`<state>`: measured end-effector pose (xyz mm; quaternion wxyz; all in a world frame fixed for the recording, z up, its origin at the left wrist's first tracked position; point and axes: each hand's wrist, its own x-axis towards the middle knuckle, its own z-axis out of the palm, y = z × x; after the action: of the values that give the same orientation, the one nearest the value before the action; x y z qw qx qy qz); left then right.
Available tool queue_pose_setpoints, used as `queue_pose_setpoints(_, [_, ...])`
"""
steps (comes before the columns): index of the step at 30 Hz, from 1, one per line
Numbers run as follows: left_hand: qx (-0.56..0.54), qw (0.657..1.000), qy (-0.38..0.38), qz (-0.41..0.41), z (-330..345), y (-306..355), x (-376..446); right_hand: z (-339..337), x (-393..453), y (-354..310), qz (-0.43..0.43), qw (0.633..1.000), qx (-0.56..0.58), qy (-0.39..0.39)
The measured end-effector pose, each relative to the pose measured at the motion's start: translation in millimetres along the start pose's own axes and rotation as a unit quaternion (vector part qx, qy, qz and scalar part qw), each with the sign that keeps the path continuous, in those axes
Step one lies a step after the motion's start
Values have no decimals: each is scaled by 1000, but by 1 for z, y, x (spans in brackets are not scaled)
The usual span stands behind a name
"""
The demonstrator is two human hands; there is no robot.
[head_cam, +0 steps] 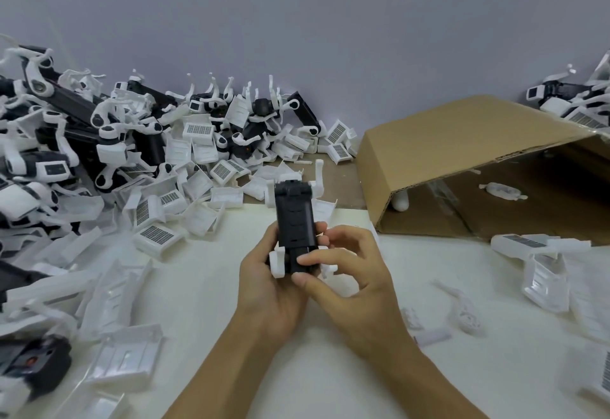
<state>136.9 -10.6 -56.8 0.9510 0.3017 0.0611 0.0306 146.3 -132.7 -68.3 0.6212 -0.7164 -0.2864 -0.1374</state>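
**Both hands on a black part over the table**

The left hand point(267, 290) cradles a black part point(294, 220) from below and from its left side, fingers curled up along that edge. The right hand point(350, 273) comes in from the other side and pinches the near end of the part between thumb and forefinger, with its other fingers bent against the right edge. The part is long and stands tilted away from the person, held just above the table point(231, 303), about the middle of the view. A white clip point(276, 262) sits at its near left corner, touching the left hand's fingers; whether it is fully seated cannot be told.

Left of the hands, flat white covers point(125, 359) lie loose on the table. Beyond them a large heap of black and white parts point(99, 141) runs along the grey wall point(297, 22). To the right, well apart from the hands, a cardboard box point(462, 141) lies on its side with its mouth open, and a small white piece point(501, 191) rests inside. Near the box's front edge lies a white housing point(541, 260), with small white scraps point(462, 313) on the table between it and the right forearm.
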Motion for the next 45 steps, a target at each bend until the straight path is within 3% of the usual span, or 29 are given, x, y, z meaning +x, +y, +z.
queue_pose_setpoints(25, [36,999,-23,29,-4,-3,4,2,-1,-1,-4,1000,-19,23])
queue_pose_setpoints(30, [2,1000,7,8,-6,-2,5,2,0,-4,28,998,-40,25])
queue_pose_setpoints(33, [-36,998,38,46,-7,3,5,-2,0,-4,15,998,-26,47])
queue_pose_setpoints(36, [-32,991,69,111,-11,16,6,-6,3,1,40,991,-86,91])
queue_pose_setpoints(38, [-28,985,106,136,-12,22,6,-5,5,5,89,984,-156,10])
queue_pose_setpoints(41, [5,976,149,160,-11,24,4,-2,1,17,96,940,-311,-105])
queue_pose_setpoints(45, [31,965,153,210,-6,23,4,-1,-1,12,32,949,-313,11])
